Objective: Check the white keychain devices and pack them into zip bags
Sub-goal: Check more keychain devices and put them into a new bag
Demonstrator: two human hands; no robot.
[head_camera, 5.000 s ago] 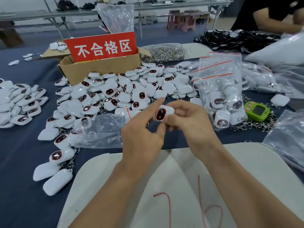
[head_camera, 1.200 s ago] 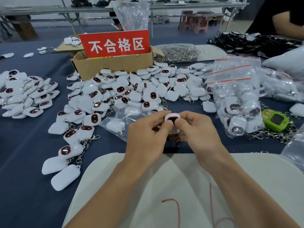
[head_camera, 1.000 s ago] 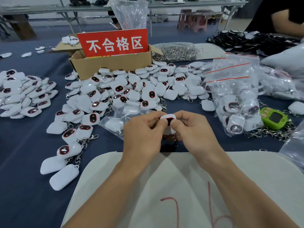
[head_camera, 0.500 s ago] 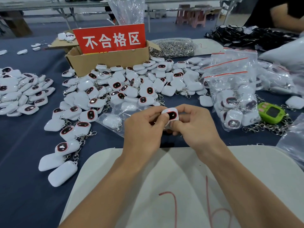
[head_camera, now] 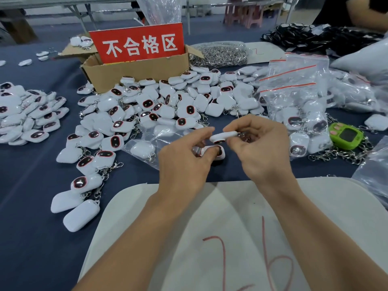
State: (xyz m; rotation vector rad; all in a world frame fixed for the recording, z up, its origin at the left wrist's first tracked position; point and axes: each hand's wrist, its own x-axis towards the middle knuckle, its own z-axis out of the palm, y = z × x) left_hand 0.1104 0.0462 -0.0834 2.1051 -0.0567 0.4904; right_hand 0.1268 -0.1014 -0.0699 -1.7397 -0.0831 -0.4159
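Pinches are held on light, likely slick white plastic keychain devices (head_camera: 223,135): rim by right hand (head_camera: 264,152), faces by left hand (head_camera: 182,162).

The right hand (head_camera: 260,152) now pinches the white device (head_camera: 223,136) edge-on, its dark face turned down. The left hand (head_camera: 182,162) grips a second device (head_camera: 220,154) just nearer.

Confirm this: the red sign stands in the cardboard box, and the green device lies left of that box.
Wrong side. The head view shows the green device lying right of the cardboard box, beside the zip bags. The red sign does stand in the box.
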